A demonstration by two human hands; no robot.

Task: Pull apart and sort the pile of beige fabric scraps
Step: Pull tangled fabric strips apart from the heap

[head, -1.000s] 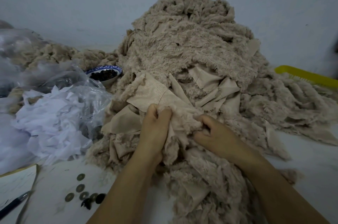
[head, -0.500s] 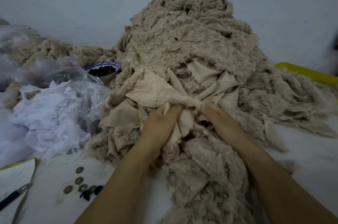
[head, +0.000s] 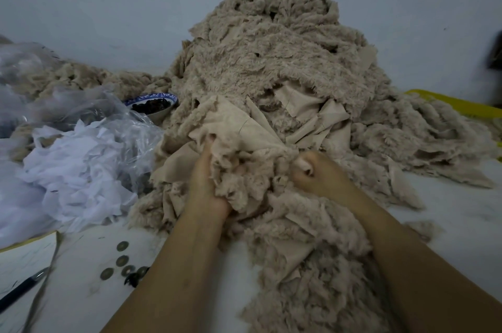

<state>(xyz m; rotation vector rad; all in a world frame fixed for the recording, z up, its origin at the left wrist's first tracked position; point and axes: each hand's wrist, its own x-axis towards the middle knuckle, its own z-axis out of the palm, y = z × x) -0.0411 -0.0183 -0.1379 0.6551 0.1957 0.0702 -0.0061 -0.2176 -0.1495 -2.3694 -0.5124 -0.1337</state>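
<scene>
Item: scrap [head: 239, 128], front of pile [head: 271, 55]; step in hand: separation.
Your left hand [head: 206, 183] and right hand [head: 317, 175] both grip it, fingers curled into the plush. Next, draw your hands apart evenly to free it from tangled neighbours.

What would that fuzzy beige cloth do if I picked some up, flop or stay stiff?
Probably flop: the beige fabric scraps crumple where the left hand and right hand grip them. Likely light, since they look thin and fluffy. They seem tangled, so neighbours may drag along.
</scene>
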